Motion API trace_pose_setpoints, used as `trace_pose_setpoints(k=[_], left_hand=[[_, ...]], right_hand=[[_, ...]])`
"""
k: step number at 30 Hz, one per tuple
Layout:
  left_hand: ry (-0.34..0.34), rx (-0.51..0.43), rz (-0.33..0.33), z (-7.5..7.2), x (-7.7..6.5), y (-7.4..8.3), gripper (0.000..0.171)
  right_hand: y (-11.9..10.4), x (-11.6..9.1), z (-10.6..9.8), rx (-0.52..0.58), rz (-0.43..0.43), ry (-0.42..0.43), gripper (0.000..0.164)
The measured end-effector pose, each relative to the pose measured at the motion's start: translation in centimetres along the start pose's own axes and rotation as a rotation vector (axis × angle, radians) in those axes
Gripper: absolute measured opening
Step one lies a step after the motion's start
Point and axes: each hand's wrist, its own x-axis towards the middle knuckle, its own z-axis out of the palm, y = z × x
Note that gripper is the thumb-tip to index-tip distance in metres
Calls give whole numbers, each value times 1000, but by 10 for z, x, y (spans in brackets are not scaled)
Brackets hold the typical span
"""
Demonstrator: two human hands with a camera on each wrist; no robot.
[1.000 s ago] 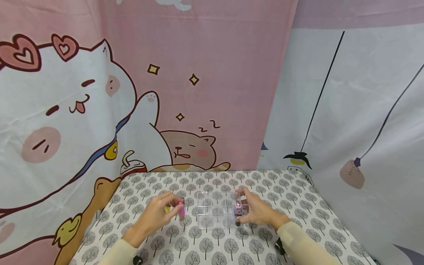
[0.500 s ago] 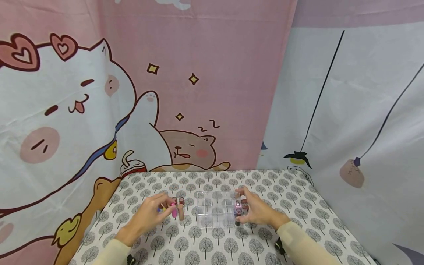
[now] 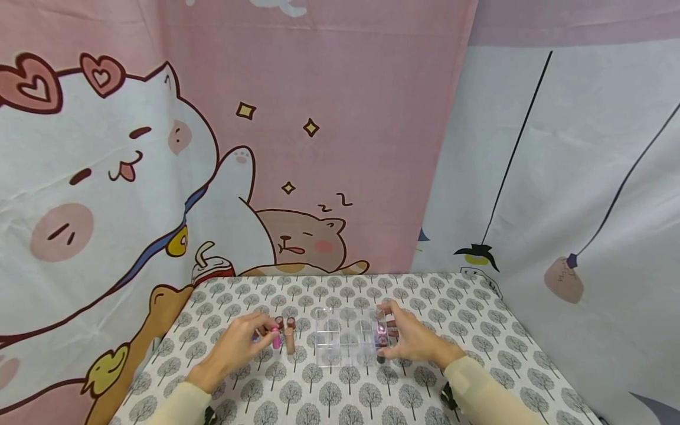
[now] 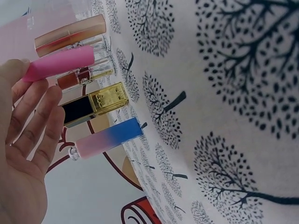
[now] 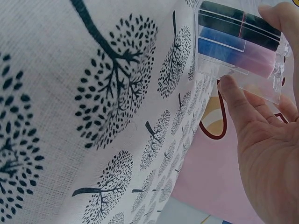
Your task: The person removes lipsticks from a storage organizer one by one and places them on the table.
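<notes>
My left hand [image 3: 239, 345] pinches a pink lipstick tube [image 4: 60, 63] by its upper end, between thumb and fingers. Whether its lower end touches the cloth I cannot tell. Close by stand a rose-gold lipstick [image 4: 70, 35], a clear tube with reddish contents [image 4: 70, 80], a black-and-gold lipstick [image 4: 96, 105] and a pink-and-blue tube [image 4: 110, 137]. To the right, my right hand [image 3: 411, 337] grips the right side of a clear compartment organizer [image 3: 342, 342]. A dark tube [image 5: 238, 23] and a blue-and-pink tube [image 5: 236, 51] sit in its right-hand compartments.
A tree-print cloth [image 3: 329, 395] covers the table. At its back edge hangs a pink curtain [image 3: 372, 147] with cartoon cats, and a pale curtain [image 3: 531, 177] hangs on the right.
My left hand has shifted left with the pink tube, away from the organizer, uncovering the rose-gold lipstick. My right hand and the organizer have stayed put.
</notes>
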Motion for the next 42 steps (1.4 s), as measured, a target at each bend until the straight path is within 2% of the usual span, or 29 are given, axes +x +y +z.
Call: trace_pose_setpoints(k=[5, 12, 17, 28, 35, 42], left_hand=[[-9, 20, -18, 3, 0, -3, 15], [-58, 6, -77, 5, 0, -4, 12], [-72, -9, -66, 8, -1, -6, 11], [-73, -18, -77, 9, -1, -7, 14], [-49, 6, -76, 7, -2, -5, 18], [-37, 18, -140, 4, 0, -1, 20]], right_hand=[[0, 0, 0, -2, 1, 2, 113], [0, 1, 1, 11, 8, 1, 114], [1, 1, 2, 10, 3, 2, 114], [1, 0, 2, 6, 5, 4, 114], [0, 0, 1, 5, 17, 6, 114], [0, -1, 1, -14, 16, 8, 113]])
